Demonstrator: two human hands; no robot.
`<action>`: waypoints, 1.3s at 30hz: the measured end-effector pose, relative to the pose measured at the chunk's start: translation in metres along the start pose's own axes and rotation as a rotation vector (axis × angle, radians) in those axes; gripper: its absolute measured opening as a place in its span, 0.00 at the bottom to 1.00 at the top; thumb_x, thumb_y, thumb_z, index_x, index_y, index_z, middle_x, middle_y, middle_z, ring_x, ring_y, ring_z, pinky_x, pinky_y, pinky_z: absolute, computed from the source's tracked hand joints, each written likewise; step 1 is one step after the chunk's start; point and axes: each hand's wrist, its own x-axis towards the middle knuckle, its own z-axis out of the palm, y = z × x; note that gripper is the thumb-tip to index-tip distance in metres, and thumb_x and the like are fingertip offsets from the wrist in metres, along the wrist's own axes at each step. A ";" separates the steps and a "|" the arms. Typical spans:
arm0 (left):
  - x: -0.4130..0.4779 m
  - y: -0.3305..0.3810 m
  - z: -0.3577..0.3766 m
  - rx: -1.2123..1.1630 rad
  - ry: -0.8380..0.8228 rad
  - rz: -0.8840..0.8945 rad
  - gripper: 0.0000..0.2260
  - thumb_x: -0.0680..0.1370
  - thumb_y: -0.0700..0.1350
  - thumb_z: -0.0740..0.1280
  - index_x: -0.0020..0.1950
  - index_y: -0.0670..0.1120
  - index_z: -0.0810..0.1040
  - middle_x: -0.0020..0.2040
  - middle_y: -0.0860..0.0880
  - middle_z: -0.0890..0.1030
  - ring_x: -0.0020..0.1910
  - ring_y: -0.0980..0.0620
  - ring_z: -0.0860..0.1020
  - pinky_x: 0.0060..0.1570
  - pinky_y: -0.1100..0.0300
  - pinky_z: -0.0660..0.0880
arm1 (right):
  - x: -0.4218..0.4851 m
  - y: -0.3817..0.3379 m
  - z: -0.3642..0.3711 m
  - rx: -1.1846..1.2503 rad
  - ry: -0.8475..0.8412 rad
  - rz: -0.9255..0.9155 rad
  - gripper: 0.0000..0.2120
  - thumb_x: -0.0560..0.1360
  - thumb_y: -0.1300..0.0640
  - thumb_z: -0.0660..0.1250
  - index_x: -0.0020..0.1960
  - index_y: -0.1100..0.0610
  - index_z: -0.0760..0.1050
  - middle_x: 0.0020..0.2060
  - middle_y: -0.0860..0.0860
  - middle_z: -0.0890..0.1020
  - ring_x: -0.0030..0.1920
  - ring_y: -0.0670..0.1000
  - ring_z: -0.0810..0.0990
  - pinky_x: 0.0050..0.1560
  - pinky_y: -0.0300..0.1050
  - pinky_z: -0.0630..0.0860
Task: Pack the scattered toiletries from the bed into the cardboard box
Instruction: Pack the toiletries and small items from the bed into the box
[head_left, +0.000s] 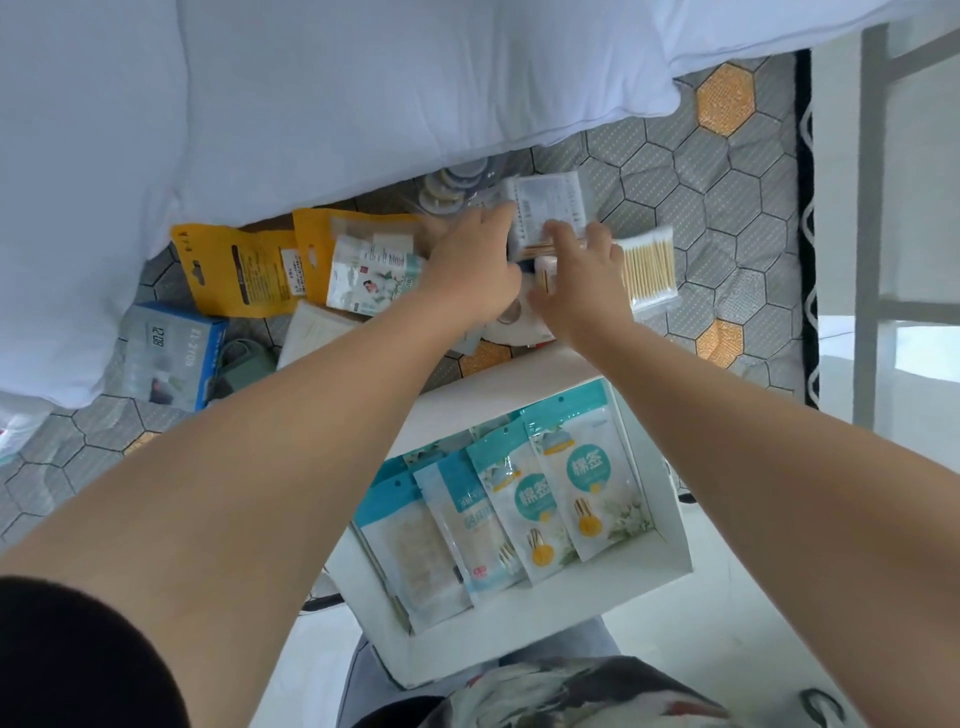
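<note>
– White cardboard box (519, 618) at lower centre: how full is it?

– Partly. Four teal-and-white sachets (519, 509) stand upright in a row inside, leaning on one another. Nothing else shows in it.

– And what is left on the bed (701, 171)?

– Plenty, so I'd judge the packing under halfway. Yellow pouches (244, 270) and a white pouch (371, 275) lie at centre left, a blue carton (166, 358) lower left, round lids (457, 182) under the duvet edge, and a clear pack of cotton swabs (649, 265) to the right.

– The hands?

– Both reach to the upper centre, over a white swab box (550, 202). The left hand (470, 265) touches its edge, the right hand (582, 280) lies on its near side. Blur hides whether either grips it.
</note>
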 end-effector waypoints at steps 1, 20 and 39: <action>0.001 0.003 -0.001 -0.067 0.001 -0.024 0.24 0.75 0.39 0.61 0.71 0.44 0.63 0.67 0.43 0.71 0.66 0.45 0.69 0.61 0.53 0.68 | -0.001 0.001 -0.001 -0.008 0.010 -0.012 0.28 0.71 0.62 0.66 0.69 0.52 0.62 0.68 0.60 0.61 0.66 0.62 0.61 0.58 0.51 0.69; 0.016 0.029 0.005 -0.965 -0.096 -0.494 0.25 0.63 0.46 0.75 0.57 0.40 0.76 0.52 0.43 0.80 0.43 0.49 0.79 0.54 0.52 0.77 | -0.019 0.028 -0.030 0.508 0.289 0.179 0.19 0.71 0.68 0.60 0.62 0.61 0.68 0.59 0.56 0.72 0.45 0.44 0.71 0.47 0.26 0.71; -0.155 0.053 0.014 -1.261 -0.034 -0.274 0.08 0.78 0.36 0.60 0.52 0.45 0.76 0.40 0.48 0.82 0.38 0.52 0.81 0.43 0.59 0.79 | -0.150 0.021 -0.075 1.049 0.263 -0.029 0.10 0.74 0.64 0.57 0.47 0.49 0.70 0.39 0.49 0.74 0.40 0.47 0.73 0.40 0.47 0.73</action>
